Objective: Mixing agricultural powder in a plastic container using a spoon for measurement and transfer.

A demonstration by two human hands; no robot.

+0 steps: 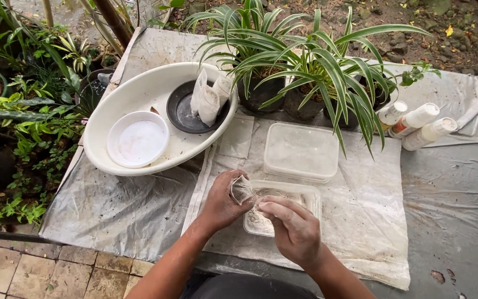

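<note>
Your left hand fingers clamp small paper pouch; right hand fingertips pinched together over clear tub. Risk: tilted pouch spills white powder onto sheet.

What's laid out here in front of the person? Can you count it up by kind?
Potted striped plants: 3
White bottles: 3
Clear plastic boxes: 2
Paper cones: 3, two in the black saucer, one in the left hand
White basin: 1
White lid: 1
Black saucer: 1
Total: 14
</note>
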